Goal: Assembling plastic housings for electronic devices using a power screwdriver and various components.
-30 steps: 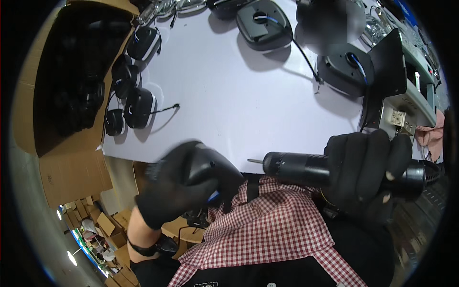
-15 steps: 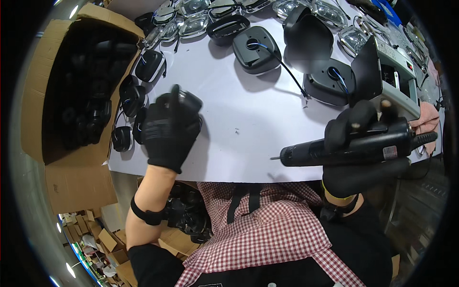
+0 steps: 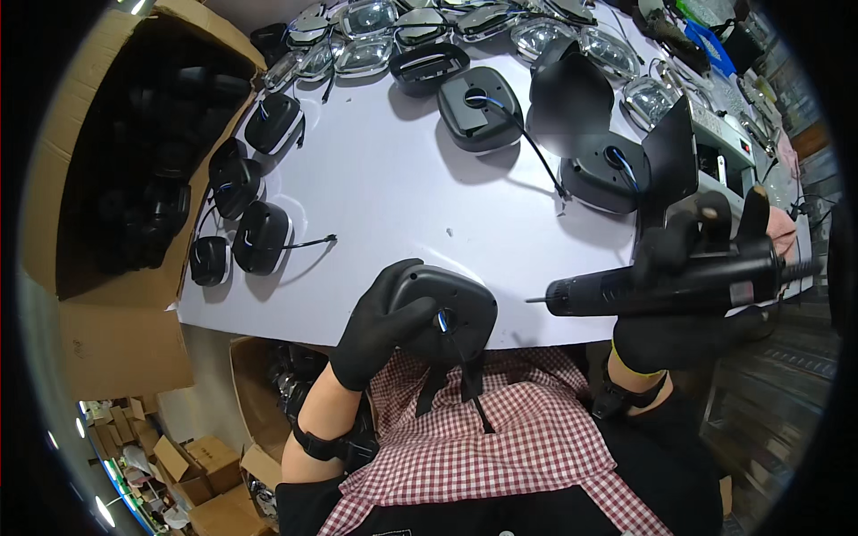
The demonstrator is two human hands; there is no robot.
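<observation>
White table (image 3: pixel 393 188): fills the centre; far edge hidden under parts, right edge lost behind clutter too small to make out.

Cardboard box (image 3: pixel 107 295): at the left edge of the table, open, partly cut off by the rim; contents are dark shapes, hard to tell apart.

Checked shirt (image 3: pixel 500 438): red and white, under a dark apron, at the lower edge.

Black housings, far side: 1 with a blue-tipped cable (image 3: pixel 479 109), 1 dome-shaped (image 3: pixel 570 96), 1 at right (image 3: pixel 604 175) half hidden by a dark upright panel (image 3: pixel 672 159).

Clear lenses (image 3: pixel 375 20): a row along the top, cut off by the rim; count unclear.

Small black housings (image 3: pixel 261 238): about 4 at the left table edge, beside the box, thin cables trailing.

Driver (image 3: pixel 666 288): black, powered, held level above the near right table edge, bit pointing left; rear end hidden by the hand.

Right hand (image 3: pixel 693 295): black glove, wrapped around the driver body, 2 fingers raised over the top.

Housing (image 3: pixel 447 313): black, rounded, at the near table edge before the chest, blue-tipped cable hanging from its centre down over the shirt.

Left hand (image 3: pixel 380 326): black glove, clasping the housing's left side, thumb across its face; underside fingers hidden.
</observation>
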